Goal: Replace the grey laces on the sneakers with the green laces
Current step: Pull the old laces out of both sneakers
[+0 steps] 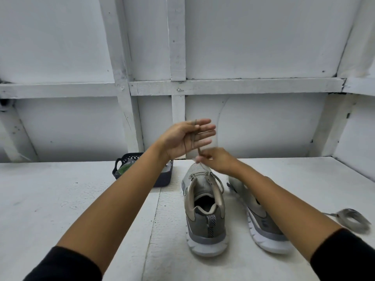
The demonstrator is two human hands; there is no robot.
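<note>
Two grey sneakers stand on the white table, heels toward me: the left sneaker point(205, 211) upright, the right sneaker point(263, 226) partly under my right forearm. A grey lace point(192, 136) runs up from the left sneaker's front eyelets and loops across my raised left hand point(182, 138), whose fingers are straight. Just below it, my right hand point(217, 161) pinches the same lace above the shoe's toe. Green laces point(123, 169) lie in a dark basket point(129, 155) behind my left forearm.
A coiled grey lace point(353, 219) lies on the table point(81, 189) at the right edge, beside the right sneaker. A white panelled wall closes off the back and right side.
</note>
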